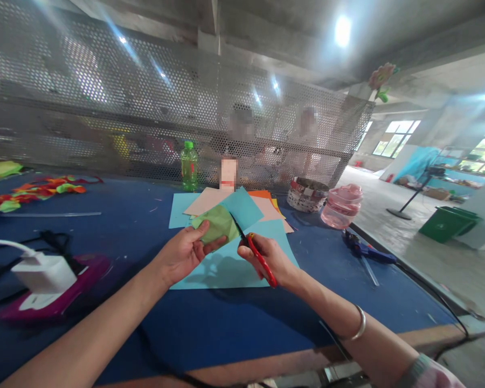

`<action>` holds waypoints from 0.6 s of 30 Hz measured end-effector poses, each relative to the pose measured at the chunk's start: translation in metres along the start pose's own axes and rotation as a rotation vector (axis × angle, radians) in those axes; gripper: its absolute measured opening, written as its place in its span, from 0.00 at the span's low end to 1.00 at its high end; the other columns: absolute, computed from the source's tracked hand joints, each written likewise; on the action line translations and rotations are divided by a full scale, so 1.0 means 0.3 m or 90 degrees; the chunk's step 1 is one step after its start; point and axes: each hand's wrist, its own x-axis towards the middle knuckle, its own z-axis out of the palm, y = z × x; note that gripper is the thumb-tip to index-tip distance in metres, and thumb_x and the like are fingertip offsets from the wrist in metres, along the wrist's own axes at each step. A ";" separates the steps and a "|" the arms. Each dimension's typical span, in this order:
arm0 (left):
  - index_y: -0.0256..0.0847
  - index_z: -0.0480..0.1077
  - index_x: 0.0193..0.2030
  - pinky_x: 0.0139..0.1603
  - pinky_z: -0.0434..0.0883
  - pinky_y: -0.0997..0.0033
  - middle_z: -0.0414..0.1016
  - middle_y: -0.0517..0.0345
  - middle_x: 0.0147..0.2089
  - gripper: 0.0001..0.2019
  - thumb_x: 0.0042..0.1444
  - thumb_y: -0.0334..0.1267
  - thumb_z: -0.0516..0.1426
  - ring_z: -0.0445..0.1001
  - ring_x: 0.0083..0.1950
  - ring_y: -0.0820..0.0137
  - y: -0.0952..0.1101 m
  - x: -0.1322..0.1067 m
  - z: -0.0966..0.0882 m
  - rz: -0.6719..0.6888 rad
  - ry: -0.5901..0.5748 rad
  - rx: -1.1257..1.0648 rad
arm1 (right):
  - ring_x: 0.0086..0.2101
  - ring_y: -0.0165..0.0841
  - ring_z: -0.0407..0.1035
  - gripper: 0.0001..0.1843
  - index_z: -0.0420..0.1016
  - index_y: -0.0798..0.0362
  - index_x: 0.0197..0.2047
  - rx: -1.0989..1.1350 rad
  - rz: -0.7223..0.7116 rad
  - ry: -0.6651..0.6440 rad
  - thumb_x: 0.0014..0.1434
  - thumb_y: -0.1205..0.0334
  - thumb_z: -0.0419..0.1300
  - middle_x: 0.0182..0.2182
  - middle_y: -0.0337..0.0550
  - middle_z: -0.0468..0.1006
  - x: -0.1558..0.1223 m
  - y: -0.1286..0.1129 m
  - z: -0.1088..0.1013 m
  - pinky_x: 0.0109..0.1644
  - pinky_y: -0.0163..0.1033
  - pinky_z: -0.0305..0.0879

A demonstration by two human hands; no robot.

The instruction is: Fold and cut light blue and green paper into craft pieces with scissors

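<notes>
1. Through the head camera I see the left hand (186, 252) closed in a pinch on a piece of green paper (215, 220), thumb on top and fingers beneath.
2. I have the right hand (271, 257) wrapped around the red handles of a pair of scissors (262, 265); their dark blades point far and left, along the right edge of the green paper. How wide the blades stand open I cannot tell.
3. The green paper is above the middle of the table (121, 242), over a loose pile of coloured sheets. Just beyond the blades I make out a small blue piece (246, 207); whether it is held or lies on the pile, I cannot tell.
4. Under both hands I see a large light-blue sheet (226, 277), with pink, orange and yellow paper at the far side.
5. Beyond the pile, slightly left, a green bottle (189, 171) stands upright near a perforated screen (145, 108).
6. To the far right I find a woven basket (306, 196) just beside a pink jug (341, 207), and nearer, a blue glue gun (366, 250).
7. On the near left, a white adapter (44, 274) sits on a purple power strip (91, 272).
</notes>
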 end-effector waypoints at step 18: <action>0.33 0.77 0.40 0.50 0.76 0.63 0.81 0.47 0.43 0.11 0.62 0.30 0.53 0.80 0.44 0.63 -0.001 -0.004 -0.005 -0.022 0.000 -0.011 | 0.19 0.24 0.57 0.26 0.66 0.54 0.31 -0.011 0.017 0.015 0.57 0.36 0.53 0.19 0.34 0.65 -0.006 -0.013 0.005 0.21 0.30 0.51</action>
